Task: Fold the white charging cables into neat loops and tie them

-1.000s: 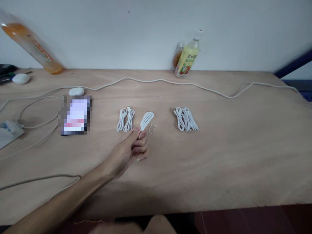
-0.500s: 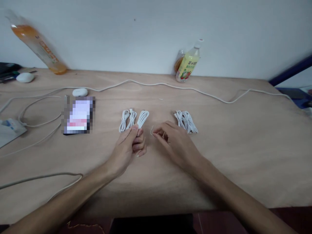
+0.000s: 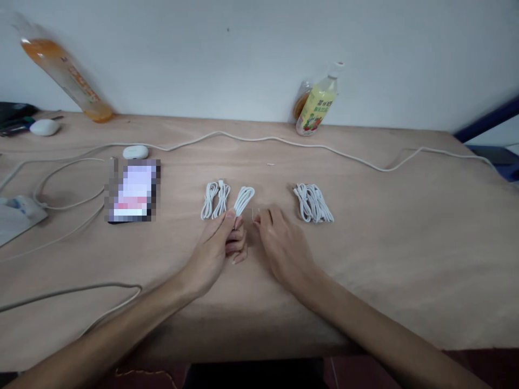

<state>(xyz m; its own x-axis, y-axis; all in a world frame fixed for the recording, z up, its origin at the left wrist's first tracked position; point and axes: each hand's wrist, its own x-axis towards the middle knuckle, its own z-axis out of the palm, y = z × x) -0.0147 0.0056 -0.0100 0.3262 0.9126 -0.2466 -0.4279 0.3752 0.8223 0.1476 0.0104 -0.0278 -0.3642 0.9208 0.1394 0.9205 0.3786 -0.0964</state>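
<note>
My left hand [image 3: 221, 246] is closed, pinching the near end of a folded white cable [image 3: 244, 199] that lies on the wooden table [image 3: 385, 254]. Just to its right my right hand [image 3: 279, 240] has its fingertips pinched on a thin wire tie [image 3: 253, 214] beside that cable. A coiled white cable bundle [image 3: 215, 199] rests immediately left of the held cable. Another coiled bundle [image 3: 313, 202] lies to the right of my right hand.
A phone [image 3: 133, 190] lies left of the bundles, with a white earbud case [image 3: 135, 152] behind it. A long white cord [image 3: 284, 141] snakes across the table's back. A yellow drink bottle [image 3: 318, 102] and an orange bottle [image 3: 65, 70] lean at the wall.
My right hand came into view and reached the wire tie, then slid left closer to my left hand. My left hand kept its pinch on the folded cable.
</note>
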